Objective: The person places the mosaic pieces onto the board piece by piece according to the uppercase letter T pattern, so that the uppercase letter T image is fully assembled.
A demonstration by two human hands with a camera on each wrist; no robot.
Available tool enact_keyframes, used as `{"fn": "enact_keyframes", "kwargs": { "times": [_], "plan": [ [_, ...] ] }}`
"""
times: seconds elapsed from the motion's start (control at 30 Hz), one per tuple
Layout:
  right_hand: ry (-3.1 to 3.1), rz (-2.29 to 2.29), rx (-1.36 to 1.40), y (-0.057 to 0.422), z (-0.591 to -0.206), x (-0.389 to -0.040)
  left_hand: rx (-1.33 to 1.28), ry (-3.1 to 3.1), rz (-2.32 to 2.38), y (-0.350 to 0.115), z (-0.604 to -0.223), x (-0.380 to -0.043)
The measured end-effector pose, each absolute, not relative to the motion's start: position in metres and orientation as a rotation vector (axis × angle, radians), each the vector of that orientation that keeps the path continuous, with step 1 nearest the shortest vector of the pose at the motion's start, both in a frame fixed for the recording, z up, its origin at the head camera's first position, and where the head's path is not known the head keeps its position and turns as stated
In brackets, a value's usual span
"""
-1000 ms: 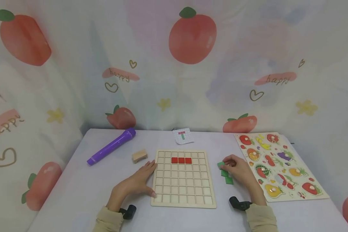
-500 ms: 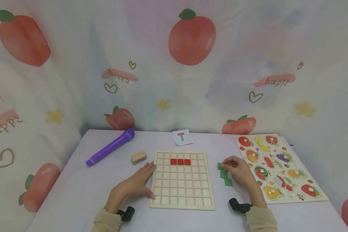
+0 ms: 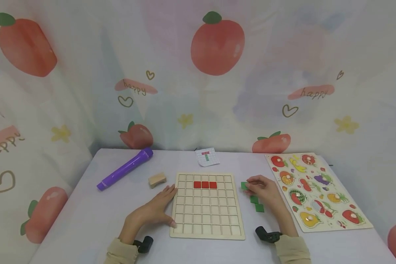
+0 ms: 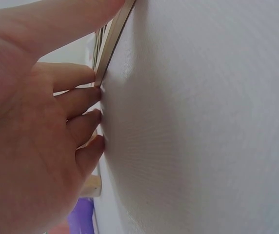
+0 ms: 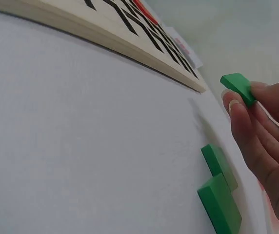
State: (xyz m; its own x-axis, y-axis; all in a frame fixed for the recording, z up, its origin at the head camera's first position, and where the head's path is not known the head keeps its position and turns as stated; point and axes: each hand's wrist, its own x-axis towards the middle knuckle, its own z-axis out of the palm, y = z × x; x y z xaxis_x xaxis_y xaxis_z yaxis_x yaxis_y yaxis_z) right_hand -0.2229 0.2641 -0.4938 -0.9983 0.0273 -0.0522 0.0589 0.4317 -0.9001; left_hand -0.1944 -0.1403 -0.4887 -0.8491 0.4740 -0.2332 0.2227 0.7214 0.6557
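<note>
A wooden grid board [image 3: 207, 234] lies in the middle of the table, with three red square tiles [image 3: 205, 184] side by side in its second row from the back. My left hand [image 3: 153, 211] rests at the board's left edge, fingers extended and thumb on the near left corner. Between thumb and fingers my right hand [image 3: 264, 190] pinches a green square tile [image 5: 239, 87], held above the table to the right of the board. Below that hand, two more green tiles [image 5: 221, 202] lie on the table, touching each other.
Behind the board lies a small paper card [image 3: 207, 157] printed with a red and green T pattern. A wooden arch block [image 3: 157, 179] and a purple toy microphone [image 3: 125, 168] lie to the left. On the right is a fruit puzzle board [image 3: 316, 190].
My right hand has lifted the farthest green tile off the table and moved it slightly left, towards the board. The left hand stays at the board's edge.
</note>
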Motion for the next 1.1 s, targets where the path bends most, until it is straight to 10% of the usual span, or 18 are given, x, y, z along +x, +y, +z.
{"fn": "enact_keyframes", "kwargs": {
  "times": [1.1],
  "plan": [
    [2.417,-1.741,-0.11,0.198,-0.494,-0.218,0.565,2.539,0.892,-0.14,-0.484,-0.194]
  ]
}}
